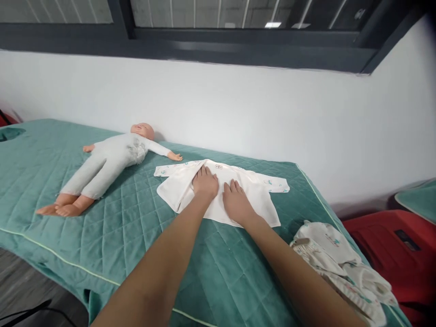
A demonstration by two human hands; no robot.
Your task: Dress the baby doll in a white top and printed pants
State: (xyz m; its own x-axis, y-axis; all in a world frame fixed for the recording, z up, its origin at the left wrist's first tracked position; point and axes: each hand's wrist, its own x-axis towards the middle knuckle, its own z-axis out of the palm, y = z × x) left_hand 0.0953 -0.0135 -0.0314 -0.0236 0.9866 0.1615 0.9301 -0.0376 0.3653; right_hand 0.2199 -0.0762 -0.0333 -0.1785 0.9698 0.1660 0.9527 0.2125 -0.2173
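A small white baby shirt (259,200) with printed sleeves lies spread out on a green quilted cover, its front opened out. My left hand (205,182) rests flat on the shirt near its collar, fingers stretched out. Just right of it, my right hand (236,202) presses flat on the same cloth, its fingers pointing away from me. Neither hand grips anything. To the left a baby doll (112,156) in a white body lies on its back, head toward the wall, with one arm reaching toward the shirt's left sleeve.
Crumpled white baby clothes (335,254) lie at the right edge of the green quilted cover (143,236). A red chair-like object (391,245) stands beyond that edge. Behind the bed runs a white wall (238,113) under a dark window frame (238,47). Black cables (37,309) hang at the lower left.
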